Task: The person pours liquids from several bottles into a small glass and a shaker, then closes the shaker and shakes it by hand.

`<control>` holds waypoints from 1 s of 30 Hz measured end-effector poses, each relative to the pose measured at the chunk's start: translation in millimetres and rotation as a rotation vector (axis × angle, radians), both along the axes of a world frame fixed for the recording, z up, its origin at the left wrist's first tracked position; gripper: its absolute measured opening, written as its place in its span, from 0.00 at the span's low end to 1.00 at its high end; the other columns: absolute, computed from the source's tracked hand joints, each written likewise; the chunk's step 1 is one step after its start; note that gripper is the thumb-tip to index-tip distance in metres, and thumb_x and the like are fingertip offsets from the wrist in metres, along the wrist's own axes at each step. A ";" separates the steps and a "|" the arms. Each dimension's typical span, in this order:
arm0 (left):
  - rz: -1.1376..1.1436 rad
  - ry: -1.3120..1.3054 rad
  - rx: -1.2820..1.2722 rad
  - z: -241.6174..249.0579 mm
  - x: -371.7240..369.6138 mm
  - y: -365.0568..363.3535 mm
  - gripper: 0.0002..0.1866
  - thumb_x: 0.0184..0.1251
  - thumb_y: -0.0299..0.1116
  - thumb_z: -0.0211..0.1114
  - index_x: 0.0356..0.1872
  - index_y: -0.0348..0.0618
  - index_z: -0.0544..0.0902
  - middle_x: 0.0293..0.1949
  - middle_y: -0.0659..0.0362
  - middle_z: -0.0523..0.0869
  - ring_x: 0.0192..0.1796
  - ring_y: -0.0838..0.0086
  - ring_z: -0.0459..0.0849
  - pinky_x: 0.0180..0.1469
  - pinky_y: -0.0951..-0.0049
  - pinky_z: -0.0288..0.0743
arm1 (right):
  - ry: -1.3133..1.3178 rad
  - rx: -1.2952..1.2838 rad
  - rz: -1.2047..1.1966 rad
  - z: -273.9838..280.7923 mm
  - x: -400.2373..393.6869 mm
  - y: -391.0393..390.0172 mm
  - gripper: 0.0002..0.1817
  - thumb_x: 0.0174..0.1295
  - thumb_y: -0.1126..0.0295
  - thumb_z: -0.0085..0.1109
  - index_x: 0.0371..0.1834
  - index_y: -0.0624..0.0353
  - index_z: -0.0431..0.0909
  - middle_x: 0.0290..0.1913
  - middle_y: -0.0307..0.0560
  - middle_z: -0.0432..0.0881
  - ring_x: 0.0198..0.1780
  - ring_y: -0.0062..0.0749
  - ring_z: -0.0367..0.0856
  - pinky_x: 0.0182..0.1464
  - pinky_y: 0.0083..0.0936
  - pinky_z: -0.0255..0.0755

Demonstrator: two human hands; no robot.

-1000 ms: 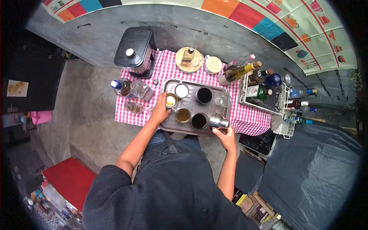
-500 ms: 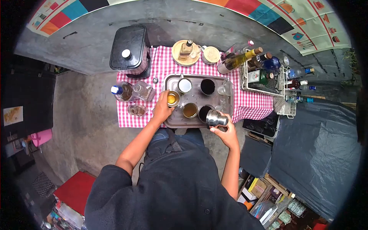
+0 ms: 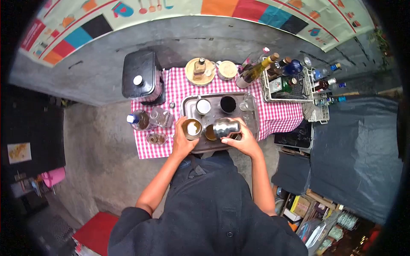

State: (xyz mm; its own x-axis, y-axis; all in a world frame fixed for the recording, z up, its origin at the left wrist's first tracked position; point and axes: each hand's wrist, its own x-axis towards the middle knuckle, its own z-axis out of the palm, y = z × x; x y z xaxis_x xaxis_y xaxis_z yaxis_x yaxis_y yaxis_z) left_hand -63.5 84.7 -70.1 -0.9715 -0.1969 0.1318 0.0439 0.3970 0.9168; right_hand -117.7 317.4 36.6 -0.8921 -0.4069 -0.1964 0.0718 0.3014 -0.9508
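Note:
My left hand (image 3: 184,143) holds a round metal cup (image 3: 192,128), with amber liquid and a white patch showing inside, over the tray's left part. Fingers of my right hand (image 3: 245,143) wrap round a shiny steel shaker cup (image 3: 226,127), tilted on its side and pointing left. Between the two lies a glass of brown liquid (image 3: 211,132) on the tray (image 3: 217,99), partly covered by the steel cup. Behind them stand a mug of white liquid (image 3: 203,106) and a cup of dark liquid (image 3: 228,104). Another dark cup is mostly hidden under my right hand.
Clear glasses (image 3: 247,103) stand at the tray's right. Bottles and jars (image 3: 161,117) are at the left, near a black container (image 3: 141,77). Behind sit a wooden plate (image 3: 193,72) and a lidded mug (image 3: 226,70); a bottle rack (image 3: 286,87) stands at the right.
The steel cup in my right hand has moved left and lies more level. The cup in my left hand is nearer my body and now shows white inside. The camera view has shifted.

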 end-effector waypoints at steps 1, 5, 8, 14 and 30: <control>-0.024 -0.022 0.009 4.9 0.9 0.5 0.45 0.43 0.24 0.78 0.65 0.38 0.60 0.61 0.48 0.71 0.65 0.59 0.74 0.67 0.63 0.67 | -0.127 -0.067 -0.026 1.1 1.4 -4.1 0.34 0.48 0.66 0.77 0.59 0.65 0.73 0.50 0.40 0.75 0.44 0.23 0.80 0.49 0.25 0.74; -0.119 0.058 0.268 47.4 -1.1 11.7 0.49 0.38 0.27 0.80 0.65 0.39 0.62 0.60 0.51 0.73 0.64 0.62 0.74 0.67 0.63 0.66 | 0.020 -0.068 0.088 14.4 -3.7 -17.1 0.35 0.48 0.63 0.77 0.57 0.65 0.72 0.52 0.43 0.75 0.48 0.24 0.78 0.54 0.25 0.73; -0.151 0.121 0.238 75.7 -6.8 16.6 0.50 0.35 0.31 0.82 0.66 0.38 0.65 0.60 0.52 0.72 0.64 0.63 0.73 0.67 0.63 0.65 | 0.059 -0.110 0.074 19.1 -5.0 -15.1 0.39 0.47 0.62 0.78 0.61 0.64 0.69 0.51 0.43 0.75 0.50 0.26 0.78 0.55 0.27 0.73; -0.219 0.116 0.390 102.4 -18.9 44.1 0.56 0.37 0.29 0.85 0.69 0.37 0.57 0.59 0.51 0.73 0.64 0.63 0.74 0.67 0.63 0.68 | 0.034 -0.198 -0.007 4.1 -8.6 15.7 0.37 0.50 0.62 0.76 0.62 0.60 0.67 0.46 0.38 0.77 0.45 0.18 0.75 0.52 0.22 0.70; -0.383 0.292 -0.037 139.0 -62.0 168.0 0.44 0.36 0.36 0.79 0.60 0.35 0.68 0.51 0.47 0.76 0.55 0.56 0.77 0.60 0.60 0.70 | 0.377 -0.171 0.168 83.7 -45.8 135.7 0.38 0.52 0.55 0.71 0.60 0.64 0.65 0.55 0.54 0.71 0.59 0.43 0.73 0.63 0.35 0.67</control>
State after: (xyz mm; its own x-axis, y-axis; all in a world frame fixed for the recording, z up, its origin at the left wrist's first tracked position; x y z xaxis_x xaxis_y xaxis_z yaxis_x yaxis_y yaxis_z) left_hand -125.6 252.7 68.9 -0.8946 0.1778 0.4099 0.4467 0.3337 0.8301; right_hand -163.6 453.0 120.3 -0.8074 -0.5502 0.2128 -0.3258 0.1152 -0.9384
